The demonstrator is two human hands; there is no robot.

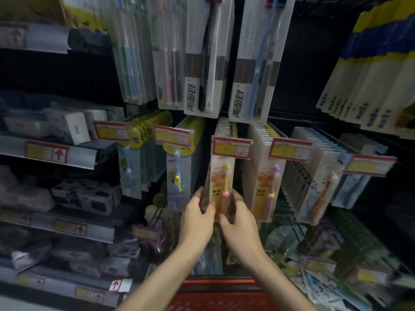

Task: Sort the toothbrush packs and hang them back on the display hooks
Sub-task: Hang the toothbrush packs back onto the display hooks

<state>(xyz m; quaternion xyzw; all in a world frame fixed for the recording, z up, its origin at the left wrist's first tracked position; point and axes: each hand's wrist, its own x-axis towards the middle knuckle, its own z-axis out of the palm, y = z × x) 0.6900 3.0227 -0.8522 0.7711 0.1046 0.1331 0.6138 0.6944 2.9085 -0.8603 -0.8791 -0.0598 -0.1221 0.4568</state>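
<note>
The left hand (197, 217) and right hand (241, 221) grip the low end of the orange pack (221, 182), fingers (237, 197) curled round its edges, below a tag (231, 148).

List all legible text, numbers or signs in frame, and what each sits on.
"两面针": on the black-brush pack and the blue-brush pack, upper row.
Red up arrow: shelf-edge label, left.
All price tags: too blurred to read.
Print on the yellow-brush pack: too blurred.
</note>
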